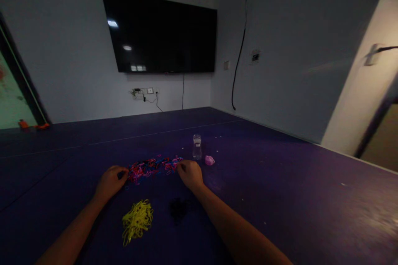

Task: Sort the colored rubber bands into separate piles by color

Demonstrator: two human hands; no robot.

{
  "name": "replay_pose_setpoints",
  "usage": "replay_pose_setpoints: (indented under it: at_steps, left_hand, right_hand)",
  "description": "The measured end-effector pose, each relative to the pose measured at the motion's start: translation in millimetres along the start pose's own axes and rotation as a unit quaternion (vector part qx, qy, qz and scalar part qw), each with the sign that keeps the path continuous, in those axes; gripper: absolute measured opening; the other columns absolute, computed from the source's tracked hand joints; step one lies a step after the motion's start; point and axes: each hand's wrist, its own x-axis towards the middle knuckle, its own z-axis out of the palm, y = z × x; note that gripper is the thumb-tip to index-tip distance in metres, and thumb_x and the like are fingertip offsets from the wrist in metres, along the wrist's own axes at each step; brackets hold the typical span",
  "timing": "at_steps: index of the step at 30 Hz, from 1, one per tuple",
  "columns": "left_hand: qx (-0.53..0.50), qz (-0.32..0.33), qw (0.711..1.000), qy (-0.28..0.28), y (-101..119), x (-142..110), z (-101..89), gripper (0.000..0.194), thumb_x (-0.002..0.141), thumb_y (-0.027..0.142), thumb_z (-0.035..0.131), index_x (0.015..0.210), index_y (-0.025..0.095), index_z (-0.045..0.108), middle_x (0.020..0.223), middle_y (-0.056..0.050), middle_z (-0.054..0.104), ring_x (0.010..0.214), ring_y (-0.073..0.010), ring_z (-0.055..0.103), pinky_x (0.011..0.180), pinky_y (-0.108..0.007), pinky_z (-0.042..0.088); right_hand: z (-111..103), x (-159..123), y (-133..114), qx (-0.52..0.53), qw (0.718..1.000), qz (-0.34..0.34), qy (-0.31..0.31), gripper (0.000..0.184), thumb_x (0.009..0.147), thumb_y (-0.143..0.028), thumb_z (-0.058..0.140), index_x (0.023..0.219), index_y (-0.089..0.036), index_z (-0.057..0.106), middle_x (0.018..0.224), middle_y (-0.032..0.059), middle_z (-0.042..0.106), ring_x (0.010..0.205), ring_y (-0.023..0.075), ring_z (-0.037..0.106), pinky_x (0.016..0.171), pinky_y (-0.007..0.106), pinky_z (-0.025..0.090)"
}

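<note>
A long pile of mixed pink, red, blue and dark rubber bands (154, 167) lies on the purple floor. At its left end is my left hand (111, 180), thumb and fingertips pinched together against the bands. My right hand (190, 174) is closed in a similar pinch at the right end. Whether a band is caught between the fingertips of either hand is too small to tell. Closer to me, between my forearms, sit a heap of yellow rubber bands (137, 218) and a smaller heap of black ones (178, 208).
Just beyond my right hand a clear plastic bottle (197, 149) stands upright, with a small pink object (209, 160) beside it. A large black television (164, 35) hangs on the wall above sockets and cables. Orange items (42, 126) lie by the far left frame.
</note>
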Motion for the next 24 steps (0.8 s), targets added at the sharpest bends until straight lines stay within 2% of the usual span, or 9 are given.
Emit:
replay_pose_setpoints:
  at_steps: [5,11,18,24]
  left_hand:
    - [-0.019,0.028,0.999,-0.033,2.3,0.2,-0.2,0.030,0.071,0.037,0.044,0.069,0.021,0.069,0.085,-0.006,0.070,0.081,-0.0207,0.062,0.078,-0.031,0.047]
    - [-0.043,0.047,0.995,-0.073,-6.3,5.3,5.9,0.032,0.072,0.039,0.044,0.074,0.023,0.071,0.091,-0.005,0.070,0.093,-0.0233,0.060,0.086,-0.036,0.045]
    - [-0.109,0.037,0.992,-0.055,-8.9,6.4,10.4,0.034,0.072,0.044,0.046,0.071,0.022,0.071,0.094,-0.007,0.068,0.090,-0.0231,0.061,0.084,-0.036,0.046]
    - [-0.186,-0.024,0.982,-0.025,-6.3,4.3,1.7,0.037,0.071,0.048,0.046,0.075,0.020,0.071,0.093,-0.006,0.068,0.083,-0.0217,0.063,0.079,-0.034,0.049]
  right_hand:
    - [-1.0,0.0,-0.4,-0.003,1.000,0.000,0.005,0.029,0.081,-0.030,0.044,0.064,-0.020,0.065,0.061,0.0008,0.063,0.055,0.0099,0.052,0.048,0.020,0.023]
    - [0.2,-0.1,0.9,-0.004,1.000,-0.005,0.003,0.027,0.081,-0.030,0.044,0.066,-0.021,0.065,0.063,0.0006,0.064,0.056,0.0100,0.053,0.048,0.020,0.023]
    - [1.1,-0.4,1.5,0.001,1.000,-0.005,0.010,0.028,0.081,-0.030,0.043,0.067,-0.021,0.066,0.064,0.0006,0.064,0.055,0.0100,0.053,0.048,0.021,0.023]
    - [0.1,-1.0,0.7,0.001,1.000,-0.012,0.013,0.028,0.081,-0.030,0.044,0.067,-0.020,0.066,0.063,0.0009,0.064,0.055,0.0100,0.053,0.048,0.020,0.024]
